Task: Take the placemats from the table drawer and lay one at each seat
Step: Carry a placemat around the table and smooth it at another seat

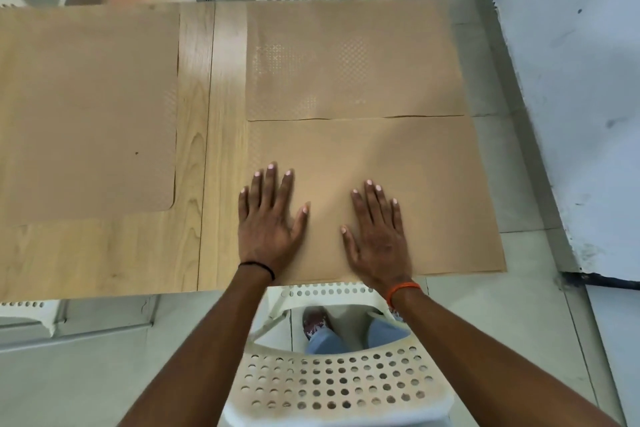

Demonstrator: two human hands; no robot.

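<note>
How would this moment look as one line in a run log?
left hand: flat on near placemat | right hand: flat on same mat | far placemat: laid | left placemat: laid

I see a pale wood-grain table | tan rectangular near placemat at my edge | its far edge touches a tan dotted far placemat | tan round-cornered left placemat, apart from both.

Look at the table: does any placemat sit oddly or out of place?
Yes. The near placemat and the far placemat hang past the right edge of the table, over the floor. Both hands, left and right, rest flat on the near one.
</note>
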